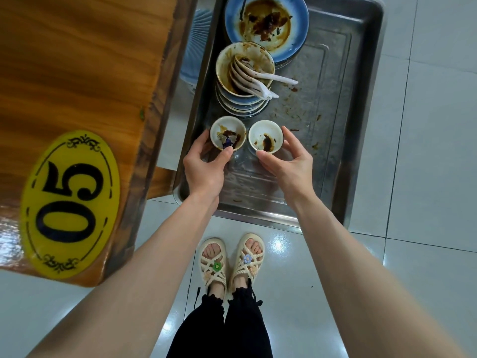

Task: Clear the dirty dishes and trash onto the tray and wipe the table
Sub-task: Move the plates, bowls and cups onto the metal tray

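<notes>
Hands are both over the near part of the rectangular steel tray [335, 73], a little apart from each other, and each one holds its own cup. The left hand [204, 166] curls its thumb and fingers round a small white cup with brown sauce [227, 133], which also has a little blue object inside. The right hand [286, 164] grips a second small white cup [265, 135] with a dark brown stain, with the thumb at the near rim and the forefinger at the far side. The two cups are just beside each other and do not touch. Whether they rest on the tray bottom, I cannot tell.

Behind them on the tray stands a stack of blue-rimmed bowls [242, 99], and the top bowl holds several white plastic spoons [260, 78]. Further back lies a round blue plate [267, 24] smeared with brown sauce. Crumbs and sauce spots lie on the tray bottom.

To the left is the corner of the brown wooden table [77, 60], with a yellow oval number plate [69, 200] marked 05. Below is the white tiled floor [426, 151], where feet in cream rope sandals [232, 262] stand.
</notes>
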